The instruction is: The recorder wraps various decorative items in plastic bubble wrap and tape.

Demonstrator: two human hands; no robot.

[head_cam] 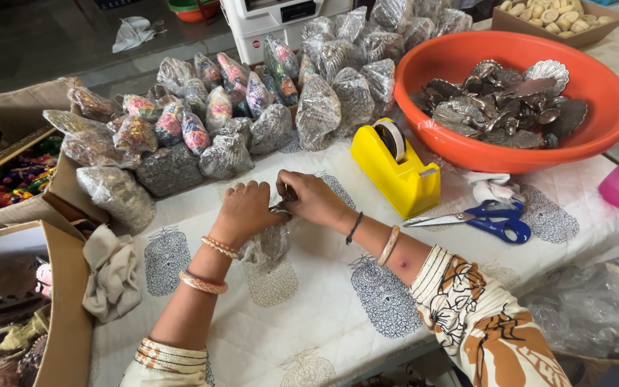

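Observation:
My left hand (243, 210) and my right hand (313, 197) meet over the white printed tablecloth (309, 308). Together they pinch the top of a small clear plastic bag (266, 244) filled with dark metal pieces. The bag hangs below my fingers and rests on the cloth. Bangles sit on both wrists. A yellow tape dispenser (395, 166) stands just right of my right hand. Blue-handled scissors (485, 218) lie further right.
A heap of filled plastic bags (252, 107) covers the back of the table. An orange basin (596, 122) of silver shell-shaped metal pieces stands at the back right. Open cardboard boxes (59, 287) sit at the left, a beige cloth (112, 272) beside them.

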